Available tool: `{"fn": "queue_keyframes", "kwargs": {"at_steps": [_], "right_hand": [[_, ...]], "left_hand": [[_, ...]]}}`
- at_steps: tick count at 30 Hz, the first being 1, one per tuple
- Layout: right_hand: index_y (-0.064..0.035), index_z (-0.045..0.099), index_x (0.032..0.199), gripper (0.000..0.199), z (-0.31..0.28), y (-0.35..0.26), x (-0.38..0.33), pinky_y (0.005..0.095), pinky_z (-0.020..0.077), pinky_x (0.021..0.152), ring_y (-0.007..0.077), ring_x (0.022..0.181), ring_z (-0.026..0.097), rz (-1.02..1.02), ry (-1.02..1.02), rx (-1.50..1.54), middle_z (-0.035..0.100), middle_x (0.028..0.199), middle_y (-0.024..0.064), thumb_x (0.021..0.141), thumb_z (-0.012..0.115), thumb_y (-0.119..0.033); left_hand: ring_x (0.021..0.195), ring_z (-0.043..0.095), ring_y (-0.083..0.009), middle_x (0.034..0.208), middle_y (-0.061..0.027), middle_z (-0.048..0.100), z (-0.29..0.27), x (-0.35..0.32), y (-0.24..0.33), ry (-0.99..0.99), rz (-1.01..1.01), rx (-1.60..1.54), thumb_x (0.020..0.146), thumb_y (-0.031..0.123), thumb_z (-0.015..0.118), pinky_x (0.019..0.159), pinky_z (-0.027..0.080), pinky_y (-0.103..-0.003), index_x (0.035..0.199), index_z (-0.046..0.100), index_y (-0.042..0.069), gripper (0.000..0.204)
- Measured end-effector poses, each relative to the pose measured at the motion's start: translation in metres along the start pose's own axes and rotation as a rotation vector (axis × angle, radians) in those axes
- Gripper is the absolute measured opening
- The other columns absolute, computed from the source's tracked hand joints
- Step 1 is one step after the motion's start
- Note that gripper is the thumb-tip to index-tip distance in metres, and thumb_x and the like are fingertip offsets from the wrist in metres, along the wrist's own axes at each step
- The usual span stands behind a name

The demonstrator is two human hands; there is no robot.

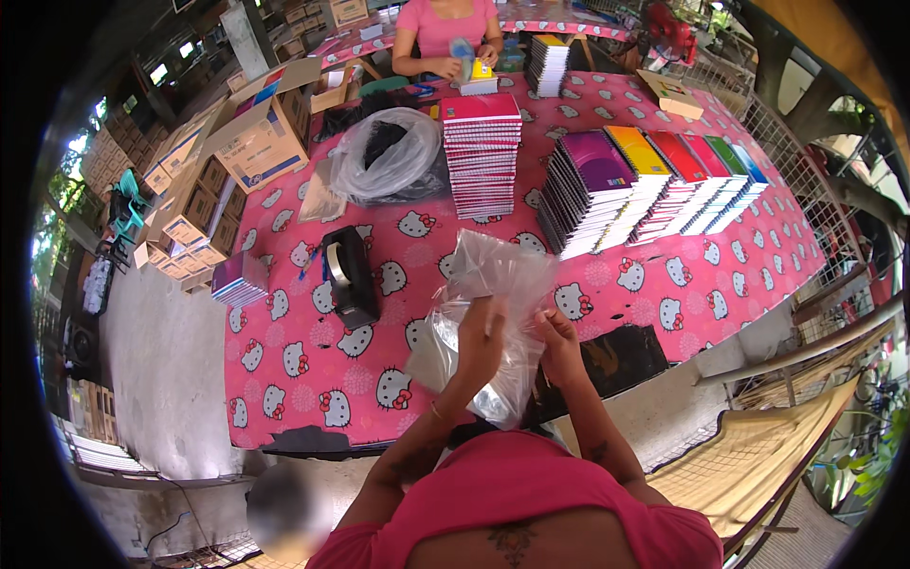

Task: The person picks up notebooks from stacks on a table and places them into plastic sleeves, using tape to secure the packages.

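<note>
Clear plastic bags (498, 266) lie loosely between my hands, over the near edge of the table. My left hand (482, 341) is closed on the plastic near its middle. At its right edge, my right hand (560, 343) pinches the plastic between thumb and fingers. A black tape dispenser (353, 284) with a roll of tape stands left of my hands. Beyond the plastic rises a tall stack of red spiral notebooks (482, 152). Rows of spiral notebooks (607, 190) in purple, yellow, red, pink, green and blue stand to its right.
A pink patterned cloth (379, 408) covers the table. A bundle of clear plastic (387, 156), a small notebook stack (240, 280) and an open carton (261, 142) are on the left. Across the table a person (447, 43) handles a yellow notebook. Another carton (194, 223) stands beside the table.
</note>
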State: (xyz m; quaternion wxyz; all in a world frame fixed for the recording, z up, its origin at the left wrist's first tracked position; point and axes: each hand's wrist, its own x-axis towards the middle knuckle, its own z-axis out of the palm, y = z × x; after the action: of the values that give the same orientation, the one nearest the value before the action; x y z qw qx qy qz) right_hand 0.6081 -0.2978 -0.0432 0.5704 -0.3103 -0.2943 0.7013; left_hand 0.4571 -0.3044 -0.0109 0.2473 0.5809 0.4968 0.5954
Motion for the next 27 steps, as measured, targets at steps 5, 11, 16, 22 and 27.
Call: {"fn": "queue_keyframes", "kwargs": {"at_steps": [5,11,16,22,27], "right_hand": [[-0.0080,0.062,0.098,0.011,-0.006,0.003,0.005,0.0258,0.0464,0.080,0.0084,0.085,0.057,-0.146,0.074,-0.239,0.063,0.093,-0.0017,0.100,0.061,-0.018],[-0.0098,0.061,0.098,0.018,-0.078,-0.028,0.007,0.0293,0.0488,0.079,0.0106,0.087,0.060,-0.247,0.385,-0.106,0.063,0.093,-0.0007,0.101,0.061,-0.028],[-0.0111,0.061,0.097,0.018,-0.212,-0.100,-0.002,0.0276,0.0488,0.076,0.0092,0.084,0.059,-0.271,0.551,-0.211,0.062,0.092,-0.0014,0.100,0.062,-0.029],[-0.0155,0.060,0.091,0.014,-0.370,-0.220,-0.025,0.0195,0.0357,0.057,0.0026,0.066,0.047,-0.323,0.665,-0.284,0.057,0.077,-0.0065,0.100,0.060,-0.025],[-0.0152,0.061,0.092,0.014,-0.495,-0.301,-0.034,0.0167,0.0326,0.050,0.0003,0.063,0.047,-0.464,0.842,-0.264,0.057,0.076,-0.0075,0.100,0.060,-0.025]], "left_hand": [[0.074,0.065,-0.0323,0.085,-0.0179,0.066,0.005,0.000,-0.006,0.030,-0.029,0.215,0.100,0.021,0.056,0.066,0.049,-0.037,0.106,0.063,0.001,0.022],[0.085,0.063,-0.0235,0.098,-0.0159,0.067,-0.076,0.011,-0.059,0.445,-0.166,0.100,0.097,0.018,0.055,0.076,0.048,-0.039,0.109,0.064,0.000,0.023],[0.090,0.063,-0.0182,0.102,-0.0090,0.066,-0.159,0.038,-0.019,0.799,-0.345,-0.079,0.099,0.026,0.054,0.077,0.050,-0.033,0.109,0.062,0.004,0.025],[0.087,0.065,-0.0271,0.098,-0.0141,0.062,-0.085,0.055,0.054,0.404,-0.103,0.732,0.101,0.016,0.049,0.068,0.052,-0.041,0.101,0.056,0.000,0.017],[0.090,0.063,-0.0419,0.098,-0.0197,0.058,0.061,0.067,-0.029,0.141,-0.159,1.124,0.096,0.013,0.050,0.069,0.050,-0.053,0.099,0.051,0.001,0.012]]}}
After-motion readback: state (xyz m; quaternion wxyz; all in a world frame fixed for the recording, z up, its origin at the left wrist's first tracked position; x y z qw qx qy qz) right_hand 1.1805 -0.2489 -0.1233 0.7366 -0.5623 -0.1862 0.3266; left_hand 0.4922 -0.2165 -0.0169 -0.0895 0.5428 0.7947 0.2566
